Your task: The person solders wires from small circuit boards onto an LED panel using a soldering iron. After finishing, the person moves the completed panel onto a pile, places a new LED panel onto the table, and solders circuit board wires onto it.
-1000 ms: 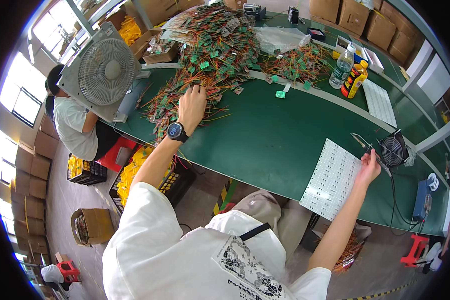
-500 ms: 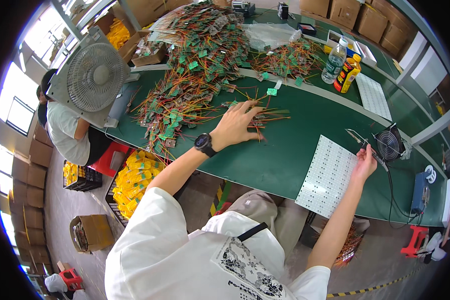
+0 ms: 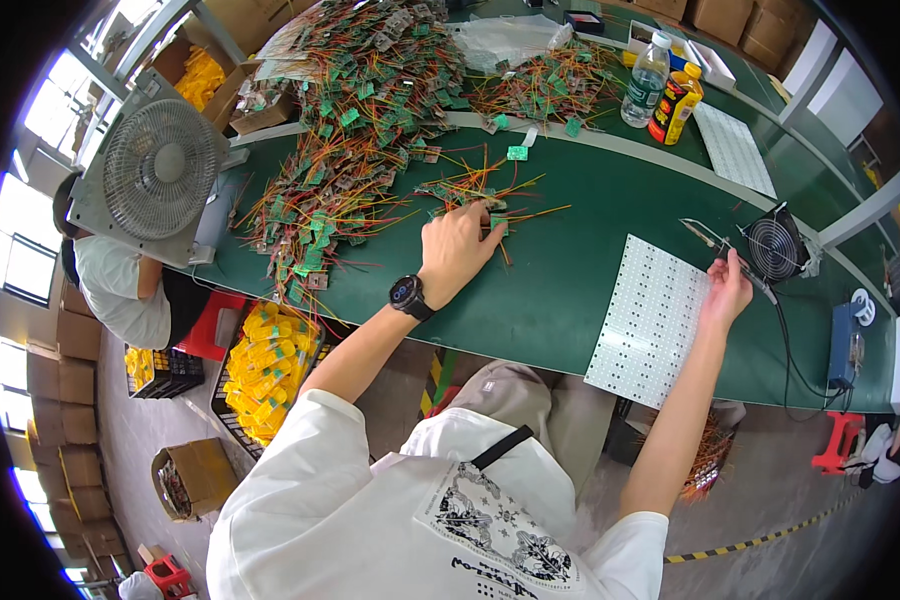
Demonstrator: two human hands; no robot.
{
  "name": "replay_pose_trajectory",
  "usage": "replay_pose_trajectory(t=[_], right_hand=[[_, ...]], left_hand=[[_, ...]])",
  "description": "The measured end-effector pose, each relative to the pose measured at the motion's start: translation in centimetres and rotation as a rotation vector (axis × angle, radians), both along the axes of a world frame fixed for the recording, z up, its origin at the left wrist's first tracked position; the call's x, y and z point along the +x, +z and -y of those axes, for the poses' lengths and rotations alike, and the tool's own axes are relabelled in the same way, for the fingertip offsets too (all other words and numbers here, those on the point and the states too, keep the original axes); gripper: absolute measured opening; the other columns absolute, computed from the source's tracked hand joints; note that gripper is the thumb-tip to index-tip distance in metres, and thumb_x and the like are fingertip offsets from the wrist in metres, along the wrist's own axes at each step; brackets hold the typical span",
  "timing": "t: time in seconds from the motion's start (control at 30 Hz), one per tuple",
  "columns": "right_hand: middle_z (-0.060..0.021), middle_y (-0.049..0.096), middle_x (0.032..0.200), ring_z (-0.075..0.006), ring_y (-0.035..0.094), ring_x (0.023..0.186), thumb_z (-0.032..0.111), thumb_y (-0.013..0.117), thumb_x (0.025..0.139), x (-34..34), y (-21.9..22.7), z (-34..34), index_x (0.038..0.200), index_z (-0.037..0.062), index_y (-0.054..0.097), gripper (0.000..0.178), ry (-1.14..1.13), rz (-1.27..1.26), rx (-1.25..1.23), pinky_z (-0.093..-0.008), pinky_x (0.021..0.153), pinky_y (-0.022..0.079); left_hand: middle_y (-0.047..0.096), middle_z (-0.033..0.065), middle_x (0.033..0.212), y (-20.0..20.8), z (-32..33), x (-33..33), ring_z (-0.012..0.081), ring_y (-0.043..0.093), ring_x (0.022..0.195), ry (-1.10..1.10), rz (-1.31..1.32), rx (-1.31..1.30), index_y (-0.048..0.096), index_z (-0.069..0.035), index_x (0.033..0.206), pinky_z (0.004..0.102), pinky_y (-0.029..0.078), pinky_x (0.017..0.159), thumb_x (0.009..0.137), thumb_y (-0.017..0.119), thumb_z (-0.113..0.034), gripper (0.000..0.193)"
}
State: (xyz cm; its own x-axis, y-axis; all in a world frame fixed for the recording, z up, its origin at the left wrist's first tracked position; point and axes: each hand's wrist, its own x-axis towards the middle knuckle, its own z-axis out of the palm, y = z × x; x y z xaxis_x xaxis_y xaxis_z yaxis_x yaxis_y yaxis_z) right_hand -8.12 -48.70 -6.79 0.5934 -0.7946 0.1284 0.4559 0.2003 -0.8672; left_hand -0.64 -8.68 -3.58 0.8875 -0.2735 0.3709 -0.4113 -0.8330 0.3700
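My left hand point(image 3: 457, 250), with a black watch point(image 3: 407, 292) at its wrist, rests at the near edge of a small cluster of wired circuit boards point(image 3: 462, 188). Its thumb and forefinger close around a small green circuit board point(image 3: 498, 221), partly hidden by the fingers; thin red and yellow wires stick out beside it. My right hand point(image 3: 727, 290) is closed on a soldering iron point(image 3: 710, 238), its tip pointing up and left. Under that forearm lies a white perforated panel point(image 3: 645, 320), reaching over the table's near edge. A black fan point(image 3: 774, 246) stands just beyond the iron.
A large heap of wired boards point(image 3: 370, 90) covers the back left of the green table point(image 3: 560, 290). A water bottle point(image 3: 646, 82) and a yellow-labelled bottle point(image 3: 676, 104) stand behind a raised strip. A blue soldering station point(image 3: 843, 345) sits right. A person point(image 3: 120, 285) sits left behind a fan point(image 3: 162, 168).
My left hand has drawn in from spread fingers to a closed grip among the wired boards. My right hand stays on the soldering iron. The whole view has shifted slightly.
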Motion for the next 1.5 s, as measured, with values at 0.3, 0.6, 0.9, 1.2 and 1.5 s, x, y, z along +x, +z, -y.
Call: replay_pose_trajectory(t=[0.3,0.6,0.9,1.2,1.5], right_hand=[[-0.007,0.062,0.068,-0.0121,0.054,0.053,0.012,0.071,0.083,-0.2,0.0,0.0,0.083,0.0006,0.064,0.014,-0.005,0.002,0.018,-0.0229,0.05,0.039],[-0.007,0.062,0.069,-0.0124,0.054,0.054,0.011,0.071,0.083,-0.1,0.1,0.2,0.084,0.0009,0.063,0.013,0.007,-0.004,0.022,-0.024,0.052,0.039],[-0.0063,0.062,0.07,-0.0119,0.054,0.055,0.012,0.071,0.084,0.0,-0.2,0.3,0.086,0.0006,0.064,0.014,0.016,-0.006,0.014,-0.0239,0.053,0.04],[-0.0065,0.062,0.07,-0.0125,0.056,0.056,0.012,0.07,0.084,0.1,-0.3,0.5,0.088,-0.0002,0.064,0.014,0.004,-0.004,0.001,-0.0235,0.052,0.04],[-0.0081,0.062,0.069,-0.014,0.056,0.053,0.007,0.066,0.084,0.0,-0.7,0.9,0.09,-0.002,0.064,0.011,-0.001,-0.005,-0.013,-0.0231,0.05,0.039]], left_hand=[[0.064,0.0047,0.078,0.0,1.5,-0.9,0.0178,0.062,0.059,-0.058,-0.113,-0.258,0.061,-0.005,0.087,0.0306,0.048,0.057,0.079,0.072,-0.019,0.019],[0.066,0.0098,0.089,0.7,-0.5,-3.3,0.0152,0.067,0.072,-0.061,-0.387,-0.56,0.055,0.003,0.107,0.0266,0.053,0.062,0.083,0.07,-0.016,0.034],[0.061,0.0099,0.095,1.2,-0.8,-7.0,0.0185,0.068,0.075,-0.241,-0.918,-0.894,0.056,0.006,0.103,0.0274,0.056,0.069,0.085,0.061,-0.001,0.021],[0.065,0.0079,0.071,2.8,0.6,-5.7,0.021,0.064,0.06,-0.507,-0.422,0.114,0.062,-0.003,0.088,0.0338,0.046,0.053,0.081,0.067,-0.015,0.015],[0.066,0.0096,0.071,2.2,6.7,-2.0,0.0177,0.064,0.064,-0.792,-0.721,-0.191,0.062,0.002,0.088,0.0291,0.049,0.059,0.089,0.061,-0.013,0.016]])
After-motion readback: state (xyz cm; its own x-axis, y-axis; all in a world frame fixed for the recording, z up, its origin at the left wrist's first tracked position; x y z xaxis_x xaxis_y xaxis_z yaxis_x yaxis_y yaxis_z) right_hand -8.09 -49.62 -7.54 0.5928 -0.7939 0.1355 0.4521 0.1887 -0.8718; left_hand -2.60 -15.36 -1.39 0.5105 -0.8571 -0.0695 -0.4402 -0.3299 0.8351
